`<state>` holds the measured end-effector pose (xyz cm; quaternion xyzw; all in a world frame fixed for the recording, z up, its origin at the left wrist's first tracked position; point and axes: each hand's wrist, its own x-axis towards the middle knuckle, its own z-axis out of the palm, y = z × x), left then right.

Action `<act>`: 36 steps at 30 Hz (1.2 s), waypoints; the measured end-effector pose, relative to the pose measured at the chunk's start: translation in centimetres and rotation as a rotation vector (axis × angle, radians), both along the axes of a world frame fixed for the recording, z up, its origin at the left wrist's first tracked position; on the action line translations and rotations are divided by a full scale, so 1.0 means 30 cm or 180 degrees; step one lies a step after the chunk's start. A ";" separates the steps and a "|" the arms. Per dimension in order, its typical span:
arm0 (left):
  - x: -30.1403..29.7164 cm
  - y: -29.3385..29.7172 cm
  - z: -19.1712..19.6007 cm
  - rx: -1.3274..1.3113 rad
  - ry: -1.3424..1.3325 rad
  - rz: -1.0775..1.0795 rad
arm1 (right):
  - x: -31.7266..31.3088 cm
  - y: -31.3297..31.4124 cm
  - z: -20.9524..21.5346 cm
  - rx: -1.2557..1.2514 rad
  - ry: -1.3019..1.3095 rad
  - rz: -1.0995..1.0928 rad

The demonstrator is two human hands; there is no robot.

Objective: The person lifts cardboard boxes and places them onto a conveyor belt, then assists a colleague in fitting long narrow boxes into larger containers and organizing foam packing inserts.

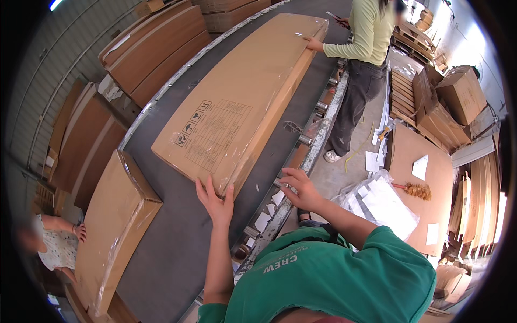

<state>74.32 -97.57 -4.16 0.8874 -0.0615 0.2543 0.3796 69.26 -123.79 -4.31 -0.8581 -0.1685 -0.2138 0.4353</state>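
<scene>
A long flat cardboard box point(242, 81), sealed with clear tape and printed with symbols and a table, lies on the dark conveyor belt point(161, 247). My left hand point(216, 205) is open, fingers spread, with its fingertips against the near end of this box. Over the conveyor's right edge hovers my right hand point(301, 189), its fingers loosely bent and apart, with nothing visible in them. A co-worker in a light green top rests one hand point(313, 44) on the box's far right edge and holds a small object in the other.
Another taped box point(116, 226) lies at the left end of the belt, beside a person in a spotted top point(54, 242). Stacked cartons point(156, 48) stand behind the belt. Metal rollers point(305, 139) line its right edge. On the right are a plastic bag point(377, 202) and a duster point(417, 190).
</scene>
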 end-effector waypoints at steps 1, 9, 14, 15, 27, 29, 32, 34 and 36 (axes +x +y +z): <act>0.015 -0.006 -0.007 0.0098 -0.0071 -0.0035 | -0.002 -0.017 0.000 -0.0007 0.0016 -0.0034; 0.002 0.016 -0.018 0.0533 -0.0149 0.0083 | -0.007 -0.008 -0.051 -0.0060 -0.0070 0.0071; 0.039 0.016 -0.033 0.0766 -0.0275 0.0078 | 0.014 -0.058 -0.041 -0.0164 -0.0157 -0.0071; 0.045 0.004 -0.023 0.0719 -0.0233 0.0090 | 0.022 -0.070 -0.038 -0.0192 -0.0210 -0.0128; 0.072 -0.024 -0.052 0.1172 0.0261 0.0553 | -0.224 -0.666 -0.058 -0.1037 0.2188 -0.0667; 0.063 -0.038 -0.035 0.1276 0.0410 0.0689 | -0.259 -0.912 -0.056 -0.1106 0.2447 -0.1270; 0.092 -0.061 -0.012 0.1462 0.0544 0.0720 | -0.273 -1.346 -0.144 -0.0607 0.2349 -0.2496; 0.095 -0.072 -0.009 0.1364 0.0782 0.0836 | -0.224 -1.539 -0.144 -0.0642 0.2380 -0.2875; 0.087 -0.146 0.019 0.1077 0.1061 0.1013 | -0.173 -1.728 -0.066 -0.0695 0.2449 -0.3014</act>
